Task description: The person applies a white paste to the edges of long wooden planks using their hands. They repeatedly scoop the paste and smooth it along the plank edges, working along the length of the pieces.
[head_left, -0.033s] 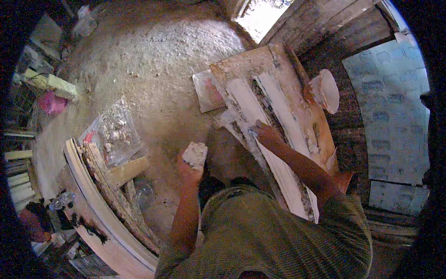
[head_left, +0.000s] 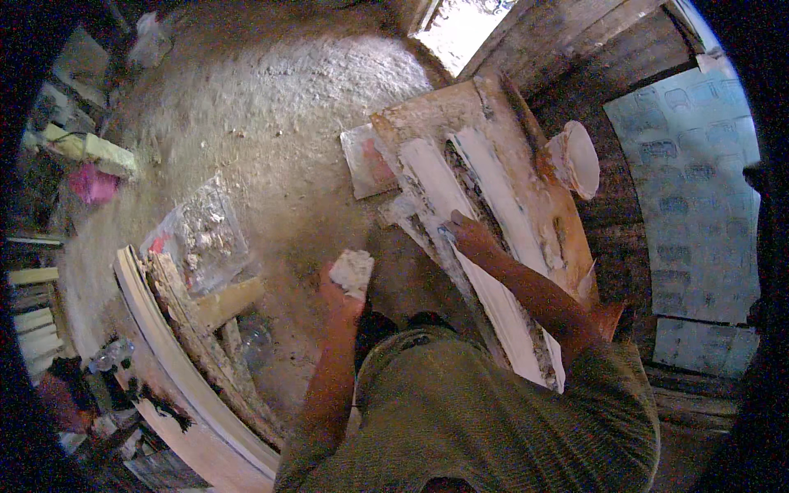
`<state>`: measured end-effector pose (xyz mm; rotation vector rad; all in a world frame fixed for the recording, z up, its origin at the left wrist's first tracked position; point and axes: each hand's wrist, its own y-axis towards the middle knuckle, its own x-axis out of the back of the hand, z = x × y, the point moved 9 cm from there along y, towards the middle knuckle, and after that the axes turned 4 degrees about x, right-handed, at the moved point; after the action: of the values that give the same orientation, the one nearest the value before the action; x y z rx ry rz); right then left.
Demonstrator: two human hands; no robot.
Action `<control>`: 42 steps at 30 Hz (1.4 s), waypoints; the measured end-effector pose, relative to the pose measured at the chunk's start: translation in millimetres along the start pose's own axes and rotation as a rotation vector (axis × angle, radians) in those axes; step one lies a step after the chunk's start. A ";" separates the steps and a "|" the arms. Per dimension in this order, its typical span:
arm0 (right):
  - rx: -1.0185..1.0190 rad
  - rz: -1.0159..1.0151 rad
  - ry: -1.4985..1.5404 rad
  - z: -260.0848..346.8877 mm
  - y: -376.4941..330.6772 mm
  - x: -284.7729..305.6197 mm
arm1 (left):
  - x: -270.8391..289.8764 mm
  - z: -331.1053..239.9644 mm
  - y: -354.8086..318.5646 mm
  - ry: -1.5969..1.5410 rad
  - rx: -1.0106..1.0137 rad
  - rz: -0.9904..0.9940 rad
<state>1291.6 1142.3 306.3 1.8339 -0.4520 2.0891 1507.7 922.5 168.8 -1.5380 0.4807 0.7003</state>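
My left hand [head_left: 339, 297] is closed around a pale, rough lump [head_left: 352, 273] that looks like plaster or putty, held up above the floor in front of me. My right hand [head_left: 472, 236] is bent over the left edge of a long white-coated strip [head_left: 434, 174] lying on the workbench. Its fingers are drawn together around something small and greyish at their tips, too small to name. A second white strip [head_left: 497, 197] lies parallel on the right, with a dark, crumbly gap between the two.
The wooden bench [head_left: 423, 107] carries a white bucket [head_left: 583, 160] at its right edge. Curved wooden boards [head_left: 156, 324] stand at lower left beside a plastic sheet with white scraps [head_left: 205, 230]. Pale blue sheeting [head_left: 686, 197] hangs on the right wall.
My left hand and the pale lump have shifted slightly to the right. My right hand stays in place on the white strip.
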 end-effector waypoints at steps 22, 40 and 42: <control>0.138 0.265 -0.222 -30.9 176.1 -7.8 | -48.5 115.5 78.5 0.069 0.237 0.515; 0.226 0.409 -0.163 11.3 152.8 27.1 | -139.2 99.0 129.9 0.409 -0.298 0.522; 0.282 0.130 -0.269 46.4 116.5 34.5 | -142.9 112.7 125.9 -0.011 0.014 0.622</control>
<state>1277.3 1018.5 343.6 2.3218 -0.3635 2.0836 1303.1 1006.5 174.6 -1.3690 0.9726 1.1737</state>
